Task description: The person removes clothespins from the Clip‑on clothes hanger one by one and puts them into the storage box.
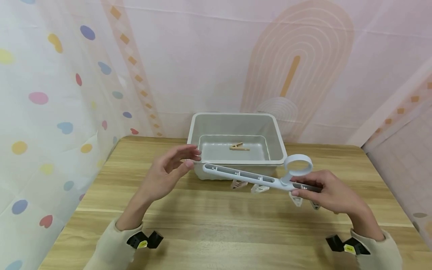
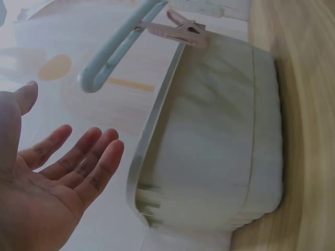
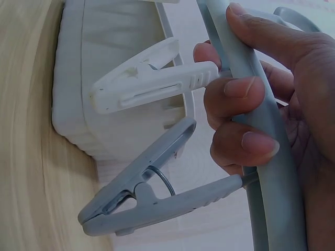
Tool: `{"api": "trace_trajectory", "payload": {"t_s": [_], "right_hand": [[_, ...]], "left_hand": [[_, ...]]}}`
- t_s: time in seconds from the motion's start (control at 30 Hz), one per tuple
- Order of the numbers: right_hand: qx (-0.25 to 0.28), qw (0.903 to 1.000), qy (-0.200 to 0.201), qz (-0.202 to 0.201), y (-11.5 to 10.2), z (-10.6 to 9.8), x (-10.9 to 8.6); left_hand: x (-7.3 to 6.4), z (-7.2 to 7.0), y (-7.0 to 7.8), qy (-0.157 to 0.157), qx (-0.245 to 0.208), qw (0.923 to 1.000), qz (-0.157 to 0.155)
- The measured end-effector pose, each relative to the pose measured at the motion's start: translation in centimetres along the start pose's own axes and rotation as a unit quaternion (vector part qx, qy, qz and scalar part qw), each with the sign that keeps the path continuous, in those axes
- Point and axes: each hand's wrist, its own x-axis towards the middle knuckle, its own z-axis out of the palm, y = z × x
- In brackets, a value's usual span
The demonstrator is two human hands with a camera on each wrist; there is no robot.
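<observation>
Reading the clock with 12 straight ahead of me, my two beige sleeves lie nearest, the left sleeve (image 1: pixel 109 247) at 7 and the right sleeve (image 1: pixel 379 249) at 4, each with one black wrist device, the left device (image 1: pixel 137 240) and the right device (image 1: pixel 357 246).

Past them, my right hand (image 1: pixel 334 193) has its fingers and thumb clamped round the bar of one pale blue hanger (image 1: pixel 279 183). The hanger is in the air on my side of the bin, its bar running from my grip towards between 9 and 10 o'clock. One ring (image 1: pixel 298 173) rises from it, at 10 o'clock from that hand.

Four clips hang under the bar. From the far end towards my grip I count one pinkish clip (image 1: pixel 239 183), two white clips (image 3: pixel 152 86) and one grey clip (image 3: pixel 172 204).

My left hand (image 1: pixel 167 172) is free, fingers apart and gently bent, with the bar's end just beside it at 3 o'clock.

Beneath everything is one wooden surface (image 1: pixel 216 240). One grey bin (image 1: pixel 236 162) stands on it, at 2 o'clock from my left hand; a single tan clip (image 1: pixel 239 148) lies near the middle of its floor.

Farthest off hangs patterned cloth (image 1: pixel 202 56), coloured spots towards 10 o'clock, one large arch towards 1.
</observation>
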Motion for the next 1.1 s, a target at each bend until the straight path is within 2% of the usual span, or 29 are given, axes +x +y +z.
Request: {"api": "trace_trajectory", "payload": {"t_s": [0.27, 0.53, 0.87, 1.1], "right_hand": [[0.004, 1.0000, 0.004, 0.002, -0.2, 0.0, 0.2], [0.011, 0.9998, 0.013, -0.007, -0.5, 0.1, 0.3], [0.009, 0.9997, 0.020, -0.008, -0.9, 0.3, 0.3], [0.012, 0.9997, 0.017, -0.014, -1.1, 0.6, 0.4]], "left_hand": [[-1.2, 0.7, -0.3, -0.010, -0.011, 0.9999, -0.009], [-2.0, 1.9, -1.4, -0.042, -0.021, 0.9984, -0.031], [-1.9, 4.3, -2.6, -0.077, -0.023, 0.9958, -0.043], [-1.8, 6.0, -2.9, -0.103, -0.047, 0.9922, -0.052]]}}
